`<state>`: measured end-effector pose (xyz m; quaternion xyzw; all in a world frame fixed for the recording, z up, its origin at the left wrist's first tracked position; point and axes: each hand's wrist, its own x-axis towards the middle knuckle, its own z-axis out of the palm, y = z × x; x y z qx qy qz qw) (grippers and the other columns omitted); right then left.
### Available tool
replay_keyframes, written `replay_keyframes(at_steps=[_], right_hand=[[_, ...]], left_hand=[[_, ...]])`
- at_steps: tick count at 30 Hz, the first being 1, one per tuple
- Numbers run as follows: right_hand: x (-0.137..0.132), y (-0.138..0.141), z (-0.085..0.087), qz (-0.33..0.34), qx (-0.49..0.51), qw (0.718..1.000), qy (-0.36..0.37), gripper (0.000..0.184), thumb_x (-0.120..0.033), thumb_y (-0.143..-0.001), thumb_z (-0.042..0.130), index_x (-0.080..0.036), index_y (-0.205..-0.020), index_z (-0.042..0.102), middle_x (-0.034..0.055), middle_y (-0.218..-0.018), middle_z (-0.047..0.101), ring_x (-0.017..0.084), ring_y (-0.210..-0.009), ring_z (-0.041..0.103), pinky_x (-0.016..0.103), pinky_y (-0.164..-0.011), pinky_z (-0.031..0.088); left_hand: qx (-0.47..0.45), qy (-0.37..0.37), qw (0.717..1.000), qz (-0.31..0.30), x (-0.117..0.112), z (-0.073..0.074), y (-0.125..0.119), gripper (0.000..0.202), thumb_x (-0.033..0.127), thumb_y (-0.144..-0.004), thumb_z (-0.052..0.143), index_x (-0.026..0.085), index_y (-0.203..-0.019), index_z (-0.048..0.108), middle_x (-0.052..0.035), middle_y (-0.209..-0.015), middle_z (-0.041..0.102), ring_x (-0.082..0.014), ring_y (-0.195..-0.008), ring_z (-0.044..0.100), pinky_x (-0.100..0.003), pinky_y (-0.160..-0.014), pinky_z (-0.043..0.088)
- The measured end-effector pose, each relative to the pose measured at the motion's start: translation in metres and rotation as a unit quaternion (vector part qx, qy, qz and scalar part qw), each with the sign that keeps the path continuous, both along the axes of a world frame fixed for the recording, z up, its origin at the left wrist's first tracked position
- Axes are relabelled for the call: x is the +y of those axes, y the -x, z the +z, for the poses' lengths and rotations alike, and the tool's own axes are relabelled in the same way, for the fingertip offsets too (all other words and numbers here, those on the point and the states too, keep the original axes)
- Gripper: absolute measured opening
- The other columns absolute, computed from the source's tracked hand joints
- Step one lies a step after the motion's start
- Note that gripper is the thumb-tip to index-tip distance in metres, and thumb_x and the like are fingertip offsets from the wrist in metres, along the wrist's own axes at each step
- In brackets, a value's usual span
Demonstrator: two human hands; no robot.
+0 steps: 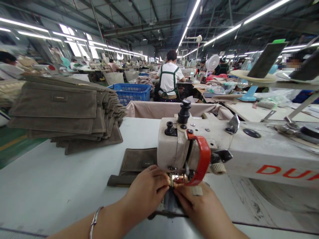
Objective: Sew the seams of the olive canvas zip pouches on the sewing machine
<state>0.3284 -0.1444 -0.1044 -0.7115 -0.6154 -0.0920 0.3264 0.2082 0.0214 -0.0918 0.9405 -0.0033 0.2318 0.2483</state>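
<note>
A dark brown fabric piece (pixel 141 156) with a small label lies partly under the head of a sewing machine (pixel 171 146); its near edge is folded over. My left hand (pixel 148 187) pinches at the right end of this piece, just before the needle. Opposite it, my right hand (pixel 199 199) is closed, with thumb and fingertips close to the presser foot. Something small shows between the two sets of fingertips, too hidden to name. A red guard (pixel 203 159) on the machine head hides part of the right fingers.
A tall stack of similar brown fabric pieces (pixel 57 106) stands at the left of the white table (pixel 62 179). Behind the machine are a pink cloth-lined bin (pixel 147 109) and a blue crate (pixel 134 92). Thread cones (pixel 266 59) stand at right. A person (pixel 170 76) sits ahead, back turned.
</note>
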Motion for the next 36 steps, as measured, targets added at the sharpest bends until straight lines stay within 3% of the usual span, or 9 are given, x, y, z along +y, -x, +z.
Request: replay_keyframes(at_steps=[10, 25, 36], right_hand=[[0.0041, -0.0031, -0.0052, -0.020, 0.040, 0.999, 0.014, 0.019, -0.010, -0.088, 0.057, -0.018, -0.097, 0.071, 0.0091, -0.094, 0.072, 0.024, -0.084, 0.066, 0.034, -0.074, 0.056], [0.0067, -0.0007, 0.0035, -0.028, 0.002, 1.000, 0.005, 0.020, -0.011, -0.089, 0.055, -0.020, -0.097, 0.071, 0.0082, -0.093, 0.072, 0.021, -0.083, 0.066, 0.030, -0.073, 0.056], [0.0086, 0.0006, 0.0024, -0.040, -0.024, 0.999, 0.002, 0.017, -0.011, -0.090, 0.057, -0.021, -0.093, 0.070, 0.0069, -0.089, 0.072, 0.019, -0.082, 0.067, 0.027, -0.073, 0.054]], left_hand=[[0.029, 0.000, 0.999, 0.018, 0.0019, 0.0047, -0.0058, 0.015, 0.008, -0.083, 0.067, 0.022, -0.083, 0.071, -0.0004, -0.088, 0.074, -0.0220, -0.088, 0.067, -0.035, -0.086, 0.050], [0.042, 0.009, 0.999, 0.034, 0.0004, 0.0069, -0.0070, 0.015, 0.008, -0.082, 0.068, 0.021, -0.077, 0.070, 0.0000, -0.086, 0.074, -0.0215, -0.087, 0.066, -0.034, -0.082, 0.051], [0.038, 0.002, 0.999, 0.033, 0.0012, 0.0055, -0.0053, 0.014, 0.008, -0.081, 0.069, 0.022, -0.081, 0.071, -0.0015, -0.095, 0.074, -0.0242, -0.094, 0.065, -0.037, -0.084, 0.051]])
